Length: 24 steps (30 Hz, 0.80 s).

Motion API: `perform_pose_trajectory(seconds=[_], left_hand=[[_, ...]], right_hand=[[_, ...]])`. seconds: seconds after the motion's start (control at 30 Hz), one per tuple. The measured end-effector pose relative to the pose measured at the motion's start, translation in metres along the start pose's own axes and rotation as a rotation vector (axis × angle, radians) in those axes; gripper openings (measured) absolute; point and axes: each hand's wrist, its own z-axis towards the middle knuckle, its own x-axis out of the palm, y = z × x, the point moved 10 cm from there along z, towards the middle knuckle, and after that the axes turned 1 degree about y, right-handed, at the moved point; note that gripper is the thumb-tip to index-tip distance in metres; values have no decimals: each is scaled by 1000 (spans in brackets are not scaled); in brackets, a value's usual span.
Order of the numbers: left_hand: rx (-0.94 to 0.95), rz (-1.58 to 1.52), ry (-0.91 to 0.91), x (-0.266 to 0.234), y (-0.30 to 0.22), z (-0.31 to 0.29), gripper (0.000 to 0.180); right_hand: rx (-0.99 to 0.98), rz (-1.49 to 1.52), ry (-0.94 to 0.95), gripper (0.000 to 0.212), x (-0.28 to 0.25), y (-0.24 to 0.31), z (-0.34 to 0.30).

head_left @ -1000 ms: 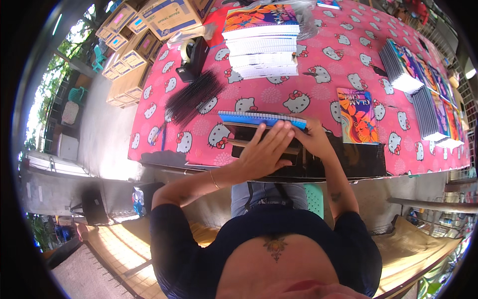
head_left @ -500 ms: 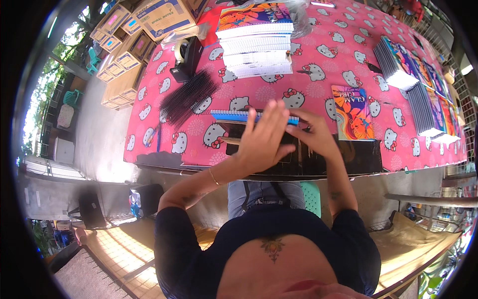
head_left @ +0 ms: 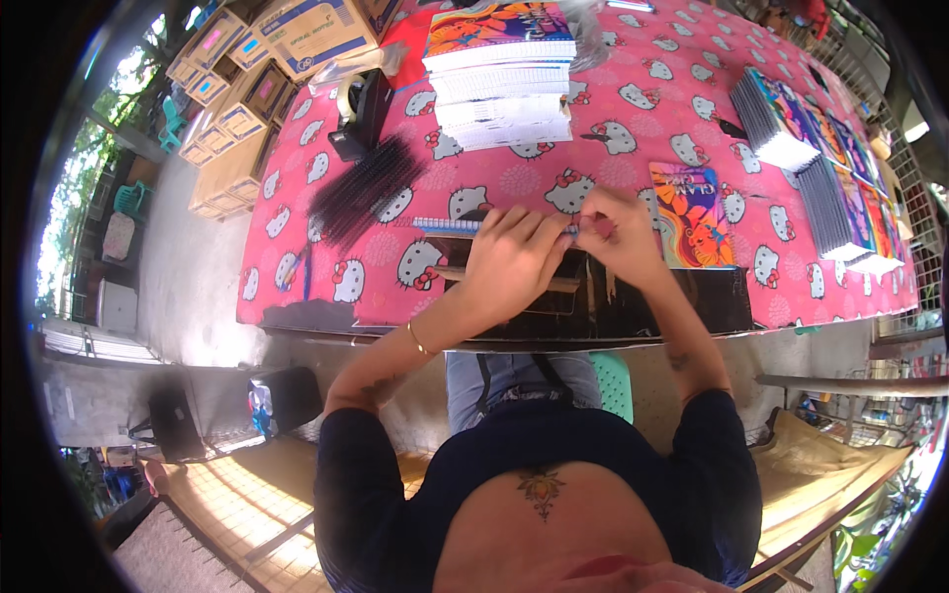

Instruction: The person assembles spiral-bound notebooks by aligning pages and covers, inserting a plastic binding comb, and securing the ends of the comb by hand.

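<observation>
A notebook (head_left: 447,227) with a blue strip and a row of binding holes stands on edge near the table's front, against a dark holder (head_left: 458,253) with wooden strips. My left hand (head_left: 514,259) is closed over its top edge, fingers bent across it. Tight beside it, at the notebook's right end, my right hand (head_left: 623,237) is pinched closed. What its fingertips hold is hidden. Dark spiral coils (head_left: 366,193) lie in a bundle to the left. A loose colourful cover or notebook (head_left: 690,215) lies flat right of my right hand.
A tall notebook stack (head_left: 501,99) stands beyond my hands, with a black tape dispenser (head_left: 362,114) to its left. Bound notebooks (head_left: 835,212) fill the table's right side. Cardboard boxes (head_left: 316,35) are piled at the far left. A black board (head_left: 682,301) lines the front edge.
My left hand has gone from flat, stretched fingers to bent ones gripping the notebook's edge. My right hand has risen slightly and curled into a pinch at the notebook's right end.
</observation>
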Motion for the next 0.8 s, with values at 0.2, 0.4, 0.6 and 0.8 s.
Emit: perform_pose_trajectory(seconds=[0.2,0.4,0.6,0.8], left_hand=[[315,-247,-72,-62,-40,30,25],[11,-45,-330,-110,86,117,25],[209,384,-301,-44,170,137,30],[70,211,-146,-42,186,146,27]], right_hand=[[82,200,95,28,0,18,-24],[81,-306,-582,39,-153,31,-98],[212,-879,-82,48,-117,-96,-147],[260,-816,87,61,-108,-118,-152]])
